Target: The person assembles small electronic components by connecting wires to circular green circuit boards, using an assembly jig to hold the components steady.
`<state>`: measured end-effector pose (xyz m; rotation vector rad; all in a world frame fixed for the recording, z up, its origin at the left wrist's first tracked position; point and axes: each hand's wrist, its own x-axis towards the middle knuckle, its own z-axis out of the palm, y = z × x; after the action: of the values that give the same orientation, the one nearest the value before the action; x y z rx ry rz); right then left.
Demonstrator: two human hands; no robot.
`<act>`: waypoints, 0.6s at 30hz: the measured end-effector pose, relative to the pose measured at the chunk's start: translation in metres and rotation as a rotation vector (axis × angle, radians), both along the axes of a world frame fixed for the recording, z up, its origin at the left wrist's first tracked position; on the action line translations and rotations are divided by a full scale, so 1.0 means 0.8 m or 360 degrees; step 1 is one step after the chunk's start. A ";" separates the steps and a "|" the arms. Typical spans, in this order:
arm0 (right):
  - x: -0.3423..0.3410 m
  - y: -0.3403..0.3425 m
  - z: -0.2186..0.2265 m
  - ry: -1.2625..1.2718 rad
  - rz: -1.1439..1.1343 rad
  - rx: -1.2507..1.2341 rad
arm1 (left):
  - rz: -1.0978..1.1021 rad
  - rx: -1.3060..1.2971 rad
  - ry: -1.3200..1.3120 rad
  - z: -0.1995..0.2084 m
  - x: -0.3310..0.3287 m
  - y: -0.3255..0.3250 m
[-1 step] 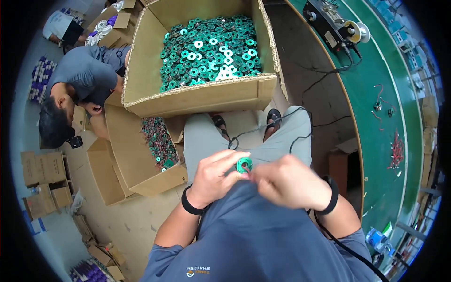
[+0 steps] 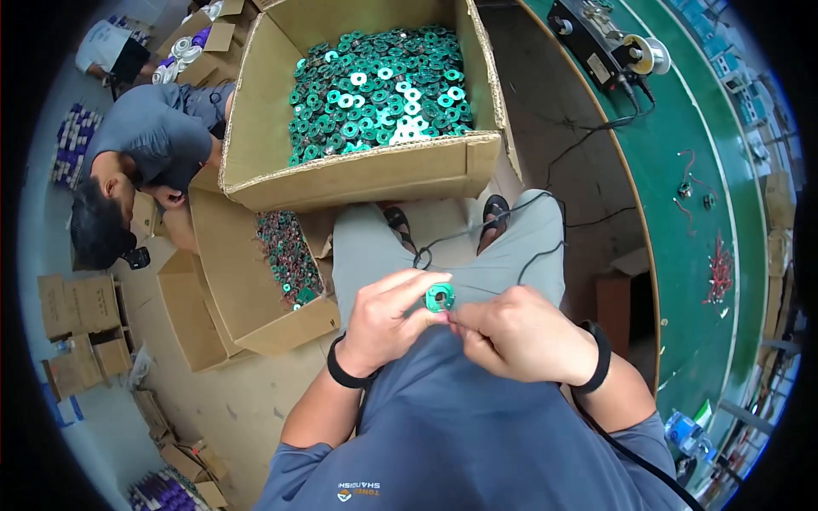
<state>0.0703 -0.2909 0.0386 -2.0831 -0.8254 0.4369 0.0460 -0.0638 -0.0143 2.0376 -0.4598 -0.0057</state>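
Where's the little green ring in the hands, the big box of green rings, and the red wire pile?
Green ring [image 2: 430, 300]: head view, on its left side.
Big box [image 2: 358, 179]: head view, on its near wall.
Red wire pile [image 2: 720, 271]: head view, on its middle.

We see a slate-blue shirt [image 2: 477, 422] with short sleeves [image 2: 302, 464] and a small orange-and-white print [image 2: 358, 490] at its near left. We notice a plain black left wristband [image 2: 339, 364] and a matching right wristband [image 2: 601, 362]. Farther off come pale grey trousers [image 2: 366, 255] and dark, open-topped footwear [image 2: 398, 219]. A black cable [image 2: 630, 448] crosses the near right side.
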 end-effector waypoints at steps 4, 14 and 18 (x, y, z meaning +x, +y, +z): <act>0.013 -0.011 -0.012 -0.0084 -0.0255 -0.0107 | -0.0023 0.0032 -0.0030 0.003 0.003 -0.001; -0.001 -0.004 0.007 -0.0118 0.0029 -0.0232 | 0.0003 0.0047 -0.0115 0.001 -0.001 -0.004; 0.019 -0.022 -0.019 -0.0132 -0.0308 -0.0273 | 0.0021 0.0112 -0.0138 0.003 0.002 -0.002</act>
<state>0.0858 -0.3085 0.0234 -2.3279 -0.6439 0.3275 0.0480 -0.0656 -0.0119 2.1160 -0.5064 0.0755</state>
